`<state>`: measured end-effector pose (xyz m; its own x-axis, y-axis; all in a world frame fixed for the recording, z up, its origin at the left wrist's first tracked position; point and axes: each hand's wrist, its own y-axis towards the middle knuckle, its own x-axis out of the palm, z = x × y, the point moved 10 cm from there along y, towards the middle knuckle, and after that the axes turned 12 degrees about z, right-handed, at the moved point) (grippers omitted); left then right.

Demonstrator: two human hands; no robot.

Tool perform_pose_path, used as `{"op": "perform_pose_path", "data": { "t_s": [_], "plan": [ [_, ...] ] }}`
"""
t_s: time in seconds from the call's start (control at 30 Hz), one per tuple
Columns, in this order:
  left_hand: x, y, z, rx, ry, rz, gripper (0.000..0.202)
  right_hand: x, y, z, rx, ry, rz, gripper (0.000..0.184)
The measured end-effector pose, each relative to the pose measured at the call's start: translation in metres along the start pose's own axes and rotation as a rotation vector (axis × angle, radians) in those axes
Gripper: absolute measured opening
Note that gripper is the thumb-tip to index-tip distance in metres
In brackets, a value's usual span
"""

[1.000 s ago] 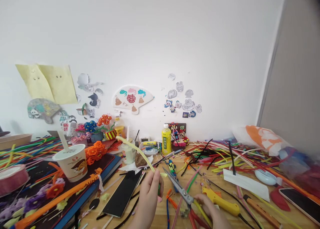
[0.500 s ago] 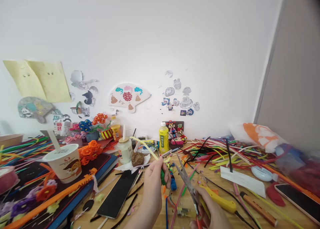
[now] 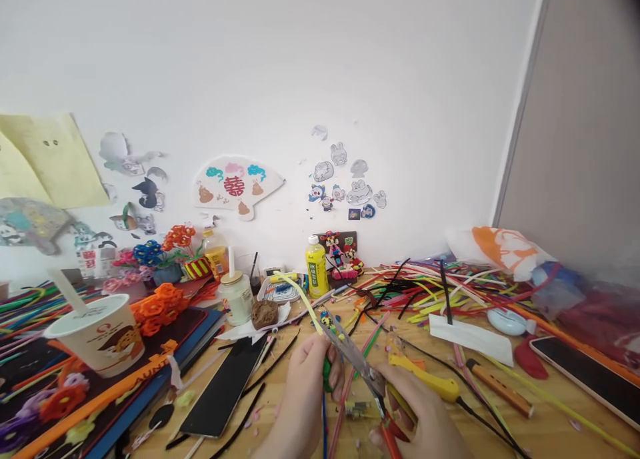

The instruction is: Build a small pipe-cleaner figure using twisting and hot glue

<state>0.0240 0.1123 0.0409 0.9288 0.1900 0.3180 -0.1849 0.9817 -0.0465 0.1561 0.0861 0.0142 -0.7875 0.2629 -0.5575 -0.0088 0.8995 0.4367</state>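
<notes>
Yellow fuzzy strip point(image 3: 307, 297) rises from the left hand point(image 3: 311, 371), the nearer one, which pinches it with something green point(image 3: 327, 375); its long axis bends toward eleven o'clock. The right hand point(image 3: 417, 405) grips scissors point(image 3: 373, 379), blades parted toward ten o'clock beside the strip's base; whether they straddle it cannot be told. A black phone point(image 3: 223, 389) at nine o'clock edges the left hand's room.

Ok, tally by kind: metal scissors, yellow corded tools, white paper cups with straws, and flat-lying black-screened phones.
Metal scissors, in your right hand: 1
Yellow corded tool: 1
White paper cup: 1
Black-screened phones: 2
Total: 5
</notes>
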Motion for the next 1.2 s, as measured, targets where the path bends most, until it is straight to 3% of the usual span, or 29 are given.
{"op": "perform_pose_path", "data": {
  "t_s": [0.57,1.2],
  "plan": [
    [-0.014,0.003,-0.01,-0.048,0.063,0.055,0.031,0.005,-0.002,-0.004,0.073,-0.053,-0.09,0.056],
    [-0.011,0.0,-0.017,-0.065,0.115,0.036,0.031,0.003,-0.003,0.002,0.038,-0.078,-0.034,0.052]
  ]
}}
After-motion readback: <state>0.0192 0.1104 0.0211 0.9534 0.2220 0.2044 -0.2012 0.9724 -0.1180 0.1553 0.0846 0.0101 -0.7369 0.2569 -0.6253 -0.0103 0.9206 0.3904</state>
